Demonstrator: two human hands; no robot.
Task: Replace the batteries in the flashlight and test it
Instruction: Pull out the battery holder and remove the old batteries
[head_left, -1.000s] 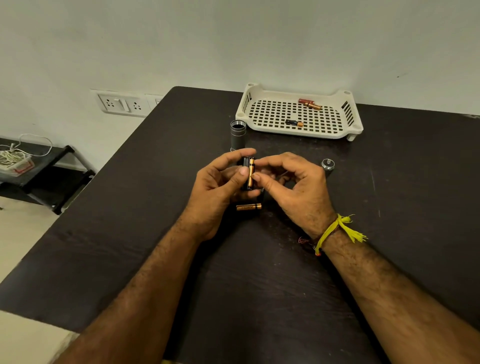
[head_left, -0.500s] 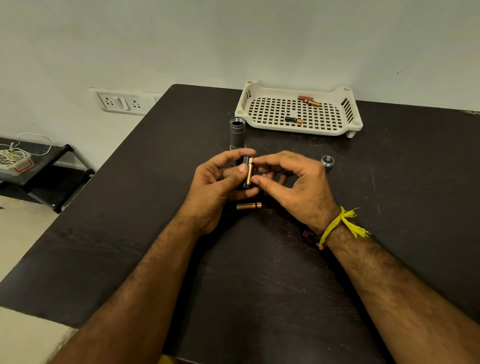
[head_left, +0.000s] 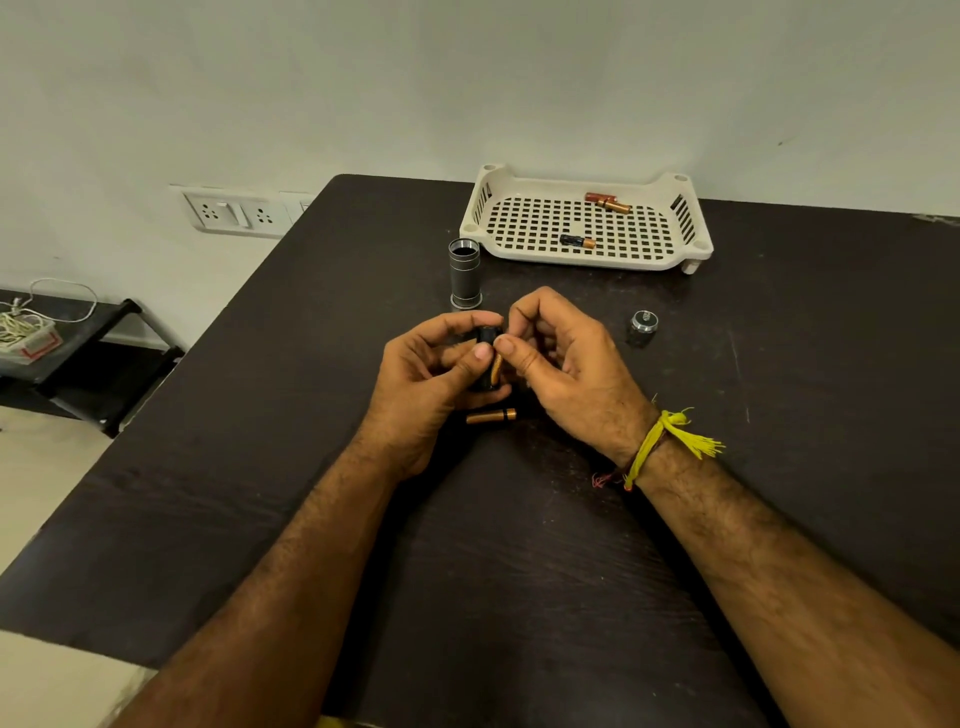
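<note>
Battery-loading stage, head view. My left hand (head_left: 431, 374) grips the black battery holder (head_left: 487, 364) upright above the dark table (head_left: 260, 441), fingers curled round its body and the thumb across its front. My right hand (head_left: 561, 364) pinches the copper-and-black battery (head_left: 497, 368) against the holder with thumb and forefinger. Compared with a second ago, when most of the cell's length showed along the holder's face, only a short copper strip is now visible and the right thumb lies over its upper end. I judge that the cell is being pressed home into its slot, though whether it has fully seated is hidden by the fingers. A second loose battery (head_left: 491, 416) lies on the table just below the hands, apparently the next to be fitted. The flashlight body (head_left: 465, 274) stands open-ended beyond the left hand, and its tail cap (head_left: 644, 326) rests apart to the right. The white perforated tray (head_left: 587, 257) at the far edge holds three further batteries (head_left: 608, 202), presumably the spent ones. Reassembly and testing remain
</note>
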